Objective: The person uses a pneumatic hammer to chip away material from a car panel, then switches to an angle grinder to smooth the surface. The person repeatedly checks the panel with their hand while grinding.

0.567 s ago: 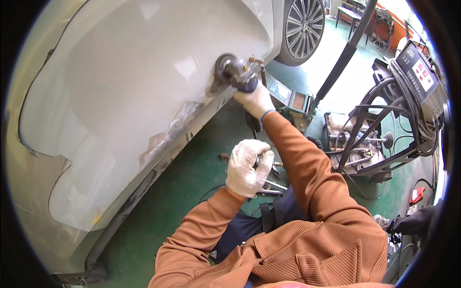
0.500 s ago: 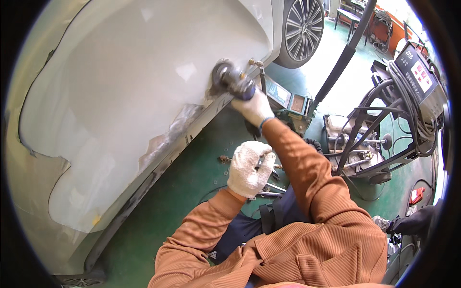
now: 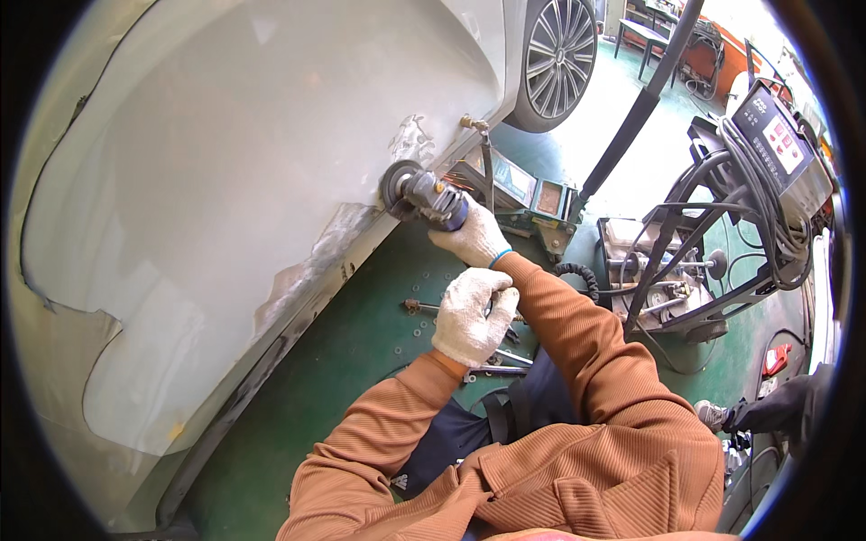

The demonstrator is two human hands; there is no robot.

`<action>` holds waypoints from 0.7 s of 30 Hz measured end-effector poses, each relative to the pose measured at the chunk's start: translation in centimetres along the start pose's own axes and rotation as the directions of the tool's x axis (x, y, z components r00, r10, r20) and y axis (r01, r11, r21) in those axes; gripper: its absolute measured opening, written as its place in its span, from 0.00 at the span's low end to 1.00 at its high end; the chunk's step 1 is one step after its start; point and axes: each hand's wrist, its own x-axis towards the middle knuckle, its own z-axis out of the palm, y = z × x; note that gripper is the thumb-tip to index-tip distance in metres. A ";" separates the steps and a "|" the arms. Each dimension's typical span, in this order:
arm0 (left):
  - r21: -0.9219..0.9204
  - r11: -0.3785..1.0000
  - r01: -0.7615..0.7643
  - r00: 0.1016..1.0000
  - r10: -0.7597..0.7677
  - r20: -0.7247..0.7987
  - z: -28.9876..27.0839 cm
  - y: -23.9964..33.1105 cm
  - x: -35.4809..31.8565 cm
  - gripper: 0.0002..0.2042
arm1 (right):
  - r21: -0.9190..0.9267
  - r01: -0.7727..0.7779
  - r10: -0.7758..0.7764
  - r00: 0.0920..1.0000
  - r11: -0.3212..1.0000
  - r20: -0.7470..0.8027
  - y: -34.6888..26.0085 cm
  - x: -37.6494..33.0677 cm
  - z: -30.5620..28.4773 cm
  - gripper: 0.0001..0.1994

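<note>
Grinder (image 3: 422, 194) has slid lower along the car panel (image 3: 225, 180); right hand (image 3: 474, 236) grip clamped round it.

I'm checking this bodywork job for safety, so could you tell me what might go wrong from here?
The right hand alone grips the grinder against the car panel, while the left hand rests free, so a kick could wrench it loose. The disc could also cut too deep into the panel. Loose tools on the floor might trip someone.

Both hands wear white knitted cloth gloves, the right hand (image 3: 474, 236) on a dark metal grinder (image 3: 419, 194). The car panel (image 3: 225, 198) at upper left is glossy pale paint, sanded matt and rough along its lower edge. The green floor (image 3: 361, 316) looks smooth.
</note>
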 end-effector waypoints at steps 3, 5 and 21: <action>-0.018 0.999 0.029 0.999 -0.029 0.014 0.0 -0.1 -0.2 0.09 | 0.009 -0.062 0.062 0.995 0.998 -0.077 -0.9 1.9 -1.1 0.35; -0.027 0.999 0.044 0.999 -0.043 0.007 -0.1 -0.3 -0.4 0.09 | -0.005 -0.066 0.066 0.998 0.998 -0.009 -0.8 1.6 -1.3 0.32; -0.235 0.968 0.092 0.994 -0.075 0.080 0.0 -2.5 1.0 0.08 | 0.162 -0.143 0.144 0.990 0.976 0.006 -0.8 -0.1 0.8 0.37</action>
